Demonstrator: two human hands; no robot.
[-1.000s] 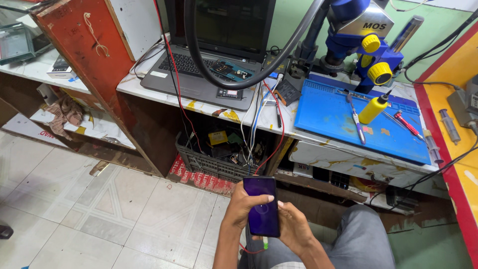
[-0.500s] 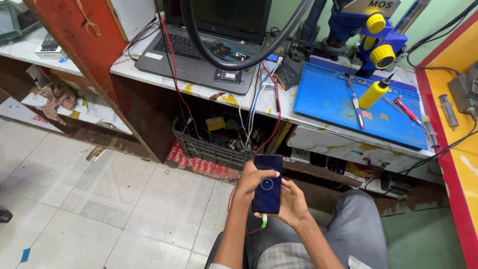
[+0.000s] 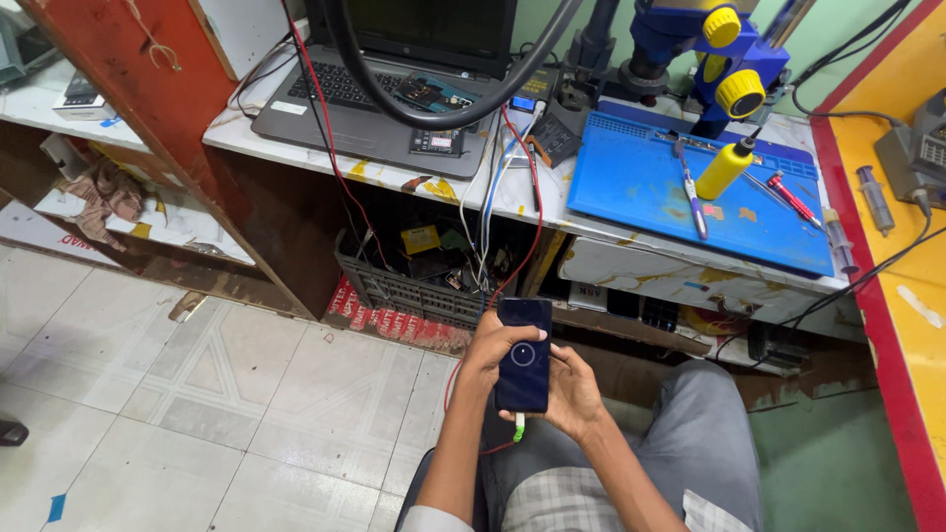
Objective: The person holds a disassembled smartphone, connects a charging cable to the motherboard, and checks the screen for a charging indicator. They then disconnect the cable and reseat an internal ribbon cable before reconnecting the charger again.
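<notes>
Head view: both hands cradle a slim black glass-faced smartphone [image 3: 523,354] above the lap, left hand [image 3: 490,353] thumbing the screen, right hand [image 3: 570,391] wrapped behind. It looks light, slick, fragile; best held by its edges, cable [image 3: 518,428] dangling.

laptop [image 3: 394,94] left of mat [image 3: 690,192], crate [image 3: 414,281] below

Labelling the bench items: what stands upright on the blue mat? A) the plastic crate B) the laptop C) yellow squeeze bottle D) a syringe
C: the yellow squeeze bottle stands on the blue mat, beside a pen-like tool.
</notes>
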